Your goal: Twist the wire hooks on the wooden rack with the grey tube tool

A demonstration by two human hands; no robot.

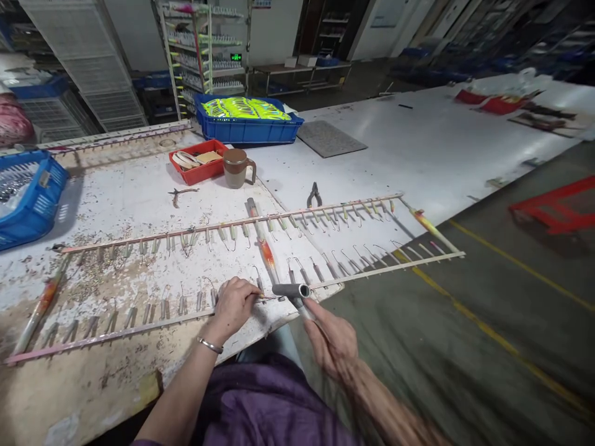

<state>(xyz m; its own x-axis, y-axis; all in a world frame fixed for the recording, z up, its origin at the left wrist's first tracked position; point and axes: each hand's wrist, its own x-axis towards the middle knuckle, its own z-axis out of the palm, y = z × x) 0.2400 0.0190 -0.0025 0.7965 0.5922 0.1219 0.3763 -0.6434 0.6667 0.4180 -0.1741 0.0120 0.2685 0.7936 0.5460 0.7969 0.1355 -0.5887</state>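
Note:
A long rectangular frame (176,237) lies across the white table, with rows of small hooked pieces (233,233) along both long rails. At the near rail my left hand (235,305) is closed in a pinch, a thin small piece showing at its fingertips. Just right of it, my right hand (332,337) is wrapped round the light handle of a tool with a dark tubular head (290,290). That head lies crosswise over the near rail, close to my left fingertips. A crossbar with an orange-red patch (266,253) runs behind it to the far rail.
Pliers (315,195) lie beyond the far rail. Farther back are a brown mug (235,168), a red tray (198,161), a blue crate (251,129) of yellow-green pieces and a grey mat (331,138). Another blue crate (35,201) stands at left. The table edge (274,326) is near me.

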